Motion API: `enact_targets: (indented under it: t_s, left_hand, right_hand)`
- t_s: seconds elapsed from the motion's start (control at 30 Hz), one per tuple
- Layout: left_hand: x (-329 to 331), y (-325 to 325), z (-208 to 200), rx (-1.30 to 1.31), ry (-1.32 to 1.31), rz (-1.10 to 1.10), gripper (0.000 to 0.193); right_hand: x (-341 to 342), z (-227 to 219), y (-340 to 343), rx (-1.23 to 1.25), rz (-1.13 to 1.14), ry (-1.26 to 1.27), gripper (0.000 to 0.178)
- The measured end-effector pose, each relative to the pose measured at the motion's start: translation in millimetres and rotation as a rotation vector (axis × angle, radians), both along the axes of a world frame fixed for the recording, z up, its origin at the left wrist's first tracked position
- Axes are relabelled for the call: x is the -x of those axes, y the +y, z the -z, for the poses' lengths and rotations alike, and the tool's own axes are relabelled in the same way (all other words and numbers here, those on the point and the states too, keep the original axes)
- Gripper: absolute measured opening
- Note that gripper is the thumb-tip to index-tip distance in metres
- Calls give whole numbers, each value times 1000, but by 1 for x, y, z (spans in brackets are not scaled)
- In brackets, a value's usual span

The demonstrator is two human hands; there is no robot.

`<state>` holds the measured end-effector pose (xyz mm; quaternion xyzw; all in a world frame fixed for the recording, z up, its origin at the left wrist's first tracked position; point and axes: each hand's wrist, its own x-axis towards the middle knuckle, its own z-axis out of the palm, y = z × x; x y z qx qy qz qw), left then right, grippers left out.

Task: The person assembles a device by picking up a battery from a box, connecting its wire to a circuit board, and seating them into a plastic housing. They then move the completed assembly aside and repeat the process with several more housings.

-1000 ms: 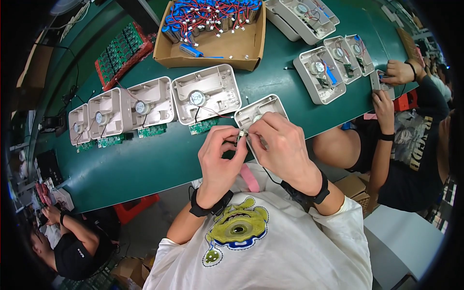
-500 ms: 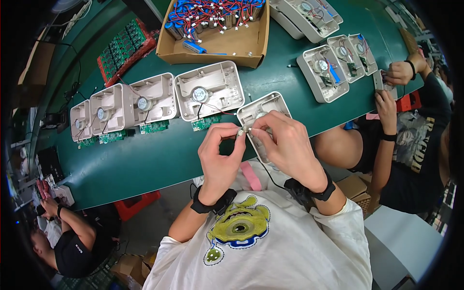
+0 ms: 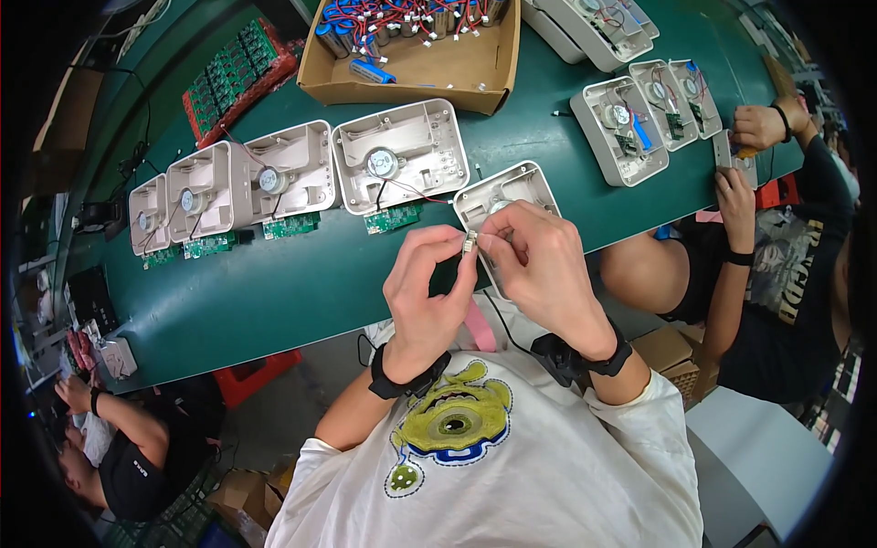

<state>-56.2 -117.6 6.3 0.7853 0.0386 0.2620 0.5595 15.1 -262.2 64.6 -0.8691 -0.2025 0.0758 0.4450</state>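
Observation:
My left hand [image 3: 427,281] pinches a small pale connector-like part [image 3: 470,243] between thumb and index finger. Against that part come the closed fingertips of my right hand [image 3: 545,267]; whatever is between them is too small to make out. Beneath both hands lies an open off-white plastic housing [image 3: 472,206], near the table's front edge and partly covered by my right hand. A round silver speaker [image 3: 499,205] shows partly inside it. Beside it on the left is a larger housing [image 3: 443,128] with a speaker [image 3: 382,163] and thin wires; a green circuit board [image 3: 395,217] sits at its lower edge.
Several similar housings [image 3: 290,151] stand in a row leftward on the green table [image 3: 274,320]. A cardboard box [image 3: 411,91] of blue cylindrical batteries is behind. Circuit boards [image 3: 239,78] lie at far left. More housings [image 3: 630,137] and a co-worker's hands [image 3: 758,128] are at right.
Both hands have shifted slightly right and up, still fingertip to fingertip at the small part. The view has moved a little. The co-worker at left has moved a hand.

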Motion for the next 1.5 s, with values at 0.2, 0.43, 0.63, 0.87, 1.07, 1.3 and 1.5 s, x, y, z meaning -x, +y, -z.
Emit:
enact_targets:
  t_s: [0.2,0.43,0.63,0.87,1.07,1.3,1.5]
  left_hand:
    - [-6,4,-4,-60,-48,59,23]
    - [1,14,18,164,48,57,22]
    - [2,11,21,137,27,38,22]
    - [3,11,17,127,21,16,22]
    - [3,14,17,141,23,24,23]
    - [2,12,18,155,1,23,25]
    - [2,12,17,149,-23,36,25]
  right_hand:
    - [-6,-2,-1,34,-12,3,5]
    - [-38,-37,8,67,-159,-238,13]
    - [-173,-47,14,315,-45,-629,16]
    - [-220,-28,41,297,-157,-796,18]
    - [-216,-49,37,-53,-43,-594,15]
    - [-177,-65,28,-244,-19,-535,15]
    - [-156,-69,24,-277,-61,-279,18]
